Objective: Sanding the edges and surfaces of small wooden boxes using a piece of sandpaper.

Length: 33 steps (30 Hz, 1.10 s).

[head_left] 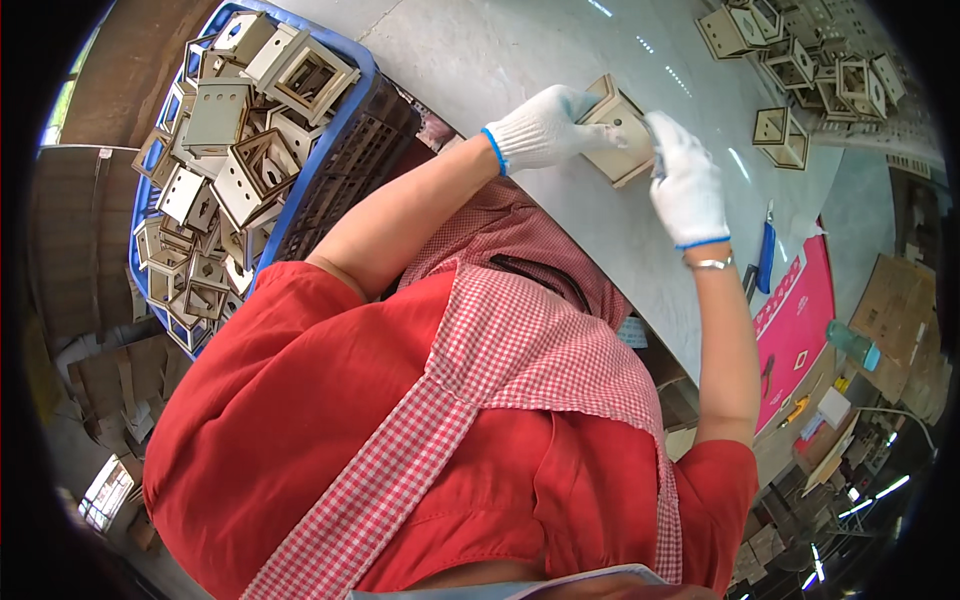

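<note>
From where I stand, the pale wooden house-shaped box is over the grey-white tabletop, between the person's two hands; whether it rests there or is lifted slightly, I can't tell. Its long axis runs away from the person, the far end leaning a little to the left, and a broad face with a small dark hole is turned upward. The left hand, in a white knit glove with a blue cuff, grasps it, thumb laid across that face. The right hand, gloved to match, is half curled with its fingers at the right edge; how firmly they press, I can't tell.

I count one box in hand and one similar pale wooden box alone to the right. Beyond that is a heap of boxes, at least six. One blue plastic crate at left holds many more, too overlapped to count. There's one blue-handled tool and one bright pink printed sheet.
</note>
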{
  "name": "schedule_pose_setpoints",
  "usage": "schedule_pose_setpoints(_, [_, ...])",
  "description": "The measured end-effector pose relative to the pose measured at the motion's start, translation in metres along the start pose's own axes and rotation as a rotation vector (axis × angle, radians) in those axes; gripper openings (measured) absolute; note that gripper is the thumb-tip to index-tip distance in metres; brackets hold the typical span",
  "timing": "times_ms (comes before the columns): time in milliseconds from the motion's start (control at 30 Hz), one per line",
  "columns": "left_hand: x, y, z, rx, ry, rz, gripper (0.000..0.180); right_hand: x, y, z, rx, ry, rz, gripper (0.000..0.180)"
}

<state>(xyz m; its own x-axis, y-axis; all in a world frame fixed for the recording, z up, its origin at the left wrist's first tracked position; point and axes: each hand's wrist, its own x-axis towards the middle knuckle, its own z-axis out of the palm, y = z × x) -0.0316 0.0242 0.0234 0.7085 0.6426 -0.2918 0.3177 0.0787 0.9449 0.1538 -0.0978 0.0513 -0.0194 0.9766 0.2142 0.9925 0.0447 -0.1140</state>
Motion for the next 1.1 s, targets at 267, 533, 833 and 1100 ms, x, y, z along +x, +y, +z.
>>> schedule_pose_setpoints(267, [0.012, -0.029, -0.011, -0.08, -0.08, 0.081, 0.044, -0.004, 0.022, 0.052, 0.244, 0.14, -0.007, 0.065])
schedule_pose_setpoints(533, [0.005, -0.033, -0.011, 0.032, -0.106, 0.076, 0.04, -0.007, 0.022, 0.051, 0.299, 0.109, -0.008, 0.071])
schedule_pose_setpoints(833, [0.028, -0.056, 0.046, 0.754, 0.389, 0.854, 0.028, -0.003, 0.025, 0.028, 0.506, 0.258, 0.575, 0.065])
schedule_pose_setpoints(1100, [0.037, -0.062, 0.067, 0.555, 0.243, 0.777, 0.039, -0.028, -0.083, 0.032, 0.361, 0.221, 0.041, 0.062])
